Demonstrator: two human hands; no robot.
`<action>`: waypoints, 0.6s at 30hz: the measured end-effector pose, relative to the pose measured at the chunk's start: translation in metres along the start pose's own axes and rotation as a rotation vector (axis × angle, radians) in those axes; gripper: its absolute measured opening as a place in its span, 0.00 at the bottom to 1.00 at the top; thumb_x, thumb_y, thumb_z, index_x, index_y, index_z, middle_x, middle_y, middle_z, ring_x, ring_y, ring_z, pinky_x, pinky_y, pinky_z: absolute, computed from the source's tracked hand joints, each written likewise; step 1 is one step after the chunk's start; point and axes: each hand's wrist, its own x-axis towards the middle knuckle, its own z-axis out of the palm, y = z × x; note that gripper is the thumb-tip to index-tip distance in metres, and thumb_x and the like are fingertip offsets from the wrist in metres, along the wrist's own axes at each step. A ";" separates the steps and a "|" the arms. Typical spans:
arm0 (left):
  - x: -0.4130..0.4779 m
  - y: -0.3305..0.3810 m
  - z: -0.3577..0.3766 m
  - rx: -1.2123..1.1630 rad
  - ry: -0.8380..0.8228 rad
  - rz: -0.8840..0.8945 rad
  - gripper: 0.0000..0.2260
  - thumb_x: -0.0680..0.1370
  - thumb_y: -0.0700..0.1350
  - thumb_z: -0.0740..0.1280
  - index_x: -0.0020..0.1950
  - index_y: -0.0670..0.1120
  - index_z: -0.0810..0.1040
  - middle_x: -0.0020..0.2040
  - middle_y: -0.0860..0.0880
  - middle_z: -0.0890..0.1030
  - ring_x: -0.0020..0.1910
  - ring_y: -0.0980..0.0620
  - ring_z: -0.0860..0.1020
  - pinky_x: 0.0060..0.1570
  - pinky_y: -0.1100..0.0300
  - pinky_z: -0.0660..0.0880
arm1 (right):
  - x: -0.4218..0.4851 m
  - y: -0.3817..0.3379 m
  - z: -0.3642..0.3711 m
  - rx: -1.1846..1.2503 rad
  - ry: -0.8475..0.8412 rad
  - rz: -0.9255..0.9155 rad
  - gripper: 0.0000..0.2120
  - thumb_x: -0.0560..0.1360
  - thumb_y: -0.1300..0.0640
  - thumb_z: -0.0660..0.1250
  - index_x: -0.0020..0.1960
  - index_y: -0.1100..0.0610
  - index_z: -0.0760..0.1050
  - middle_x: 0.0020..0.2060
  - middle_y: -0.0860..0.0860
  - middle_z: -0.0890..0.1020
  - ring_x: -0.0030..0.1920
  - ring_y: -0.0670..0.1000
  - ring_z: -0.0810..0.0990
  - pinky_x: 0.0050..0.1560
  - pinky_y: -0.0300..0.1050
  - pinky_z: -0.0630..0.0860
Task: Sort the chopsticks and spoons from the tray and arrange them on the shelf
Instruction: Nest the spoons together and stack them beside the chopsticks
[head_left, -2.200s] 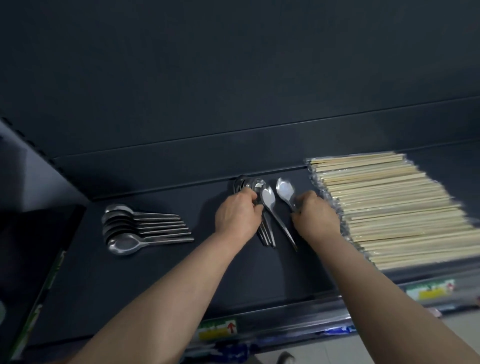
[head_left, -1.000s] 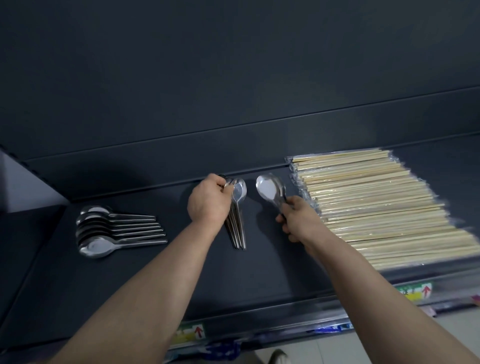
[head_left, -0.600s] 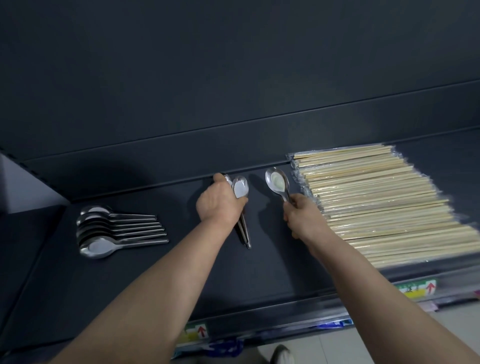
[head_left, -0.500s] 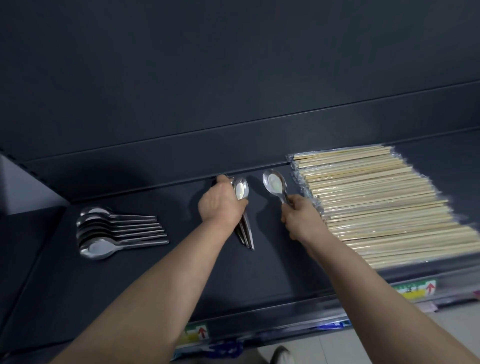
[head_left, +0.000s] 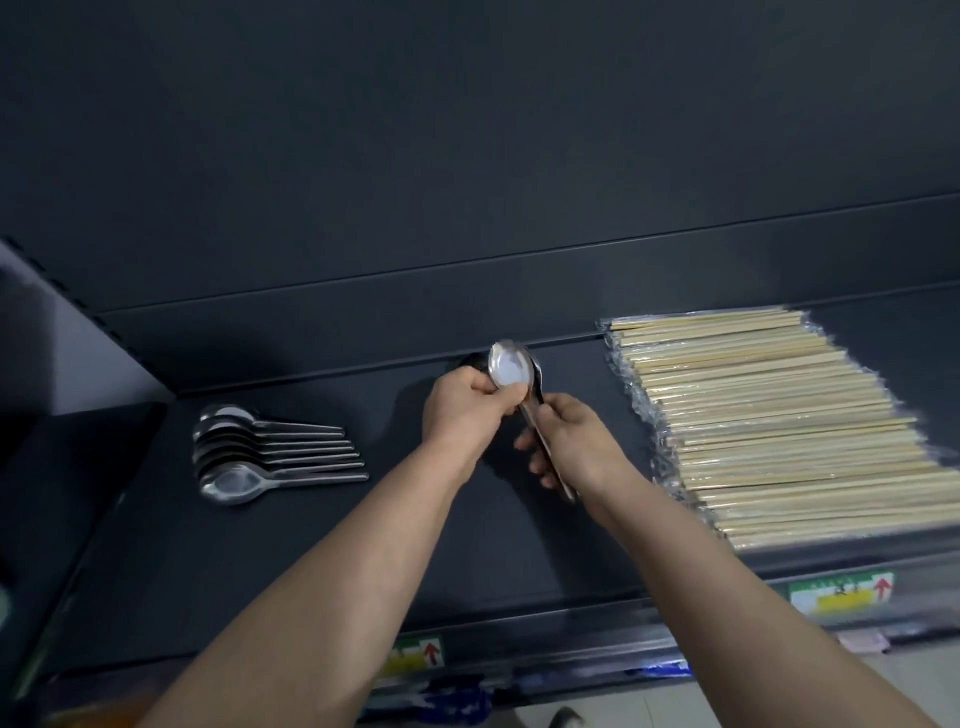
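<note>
Two hands held a bundle of spoons (head_left: 511, 370) at the middle of the shelf (head_left: 311, 545).
The left hand (head_left: 462, 410) curled round the spoon necks and the right hand (head_left: 576, 447) gripped the handles. A spoon row (head_left: 244, 457) lay to the left, wrapped chopsticks (head_left: 769, 431) to the right.

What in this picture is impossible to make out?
Head view: how many held spoons there are; the left hand and right hand cover the handles, and the bowls overlap.
Head view: the print on the shelf labels, blurred and too small.
Head view: the tray, nowhere inside the frame.
</note>
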 end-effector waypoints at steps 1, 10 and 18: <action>-0.001 -0.002 -0.008 0.009 0.011 0.001 0.10 0.68 0.50 0.77 0.40 0.48 0.77 0.39 0.50 0.84 0.42 0.49 0.83 0.47 0.51 0.80 | -0.001 -0.001 0.004 -0.074 -0.003 -0.016 0.10 0.83 0.56 0.52 0.53 0.54 0.72 0.32 0.50 0.76 0.24 0.45 0.69 0.23 0.37 0.66; -0.025 -0.060 -0.118 -0.088 0.022 -0.107 0.03 0.77 0.39 0.68 0.43 0.44 0.77 0.37 0.49 0.80 0.31 0.57 0.75 0.27 0.65 0.72 | -0.011 -0.004 0.083 -0.940 -0.253 -0.199 0.11 0.81 0.51 0.56 0.62 0.50 0.68 0.48 0.50 0.80 0.48 0.52 0.78 0.47 0.46 0.72; -0.036 -0.115 -0.212 0.307 0.277 -0.118 0.04 0.74 0.43 0.70 0.39 0.47 0.80 0.39 0.50 0.83 0.42 0.48 0.81 0.45 0.51 0.80 | -0.013 0.005 0.170 -1.181 -0.192 -0.485 0.13 0.77 0.60 0.61 0.61 0.52 0.72 0.56 0.51 0.76 0.55 0.56 0.78 0.50 0.48 0.74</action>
